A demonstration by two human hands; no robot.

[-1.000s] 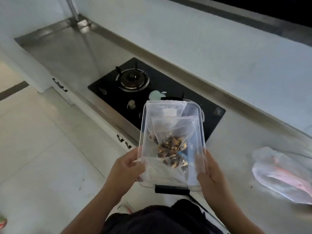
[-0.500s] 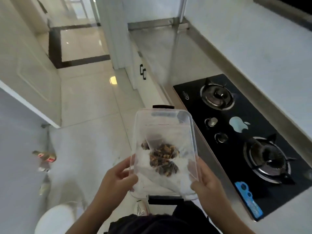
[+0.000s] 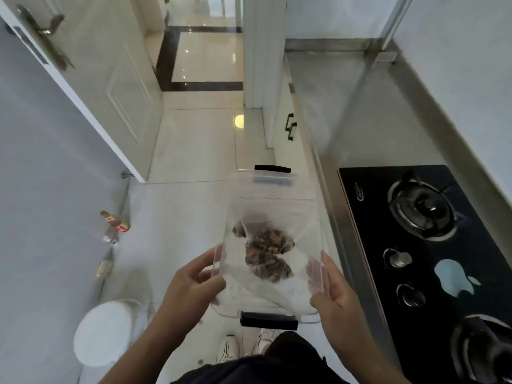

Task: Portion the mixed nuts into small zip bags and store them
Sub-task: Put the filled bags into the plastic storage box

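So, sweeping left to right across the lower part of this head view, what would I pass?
White bin → left hand → clear container of bagged nuts → right hand → black gas stove.

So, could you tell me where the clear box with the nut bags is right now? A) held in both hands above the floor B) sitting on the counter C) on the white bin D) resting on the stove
A: the left hand and right hand grip the sides of the clear box, with floor tiles beneath it and the stove off to the right.
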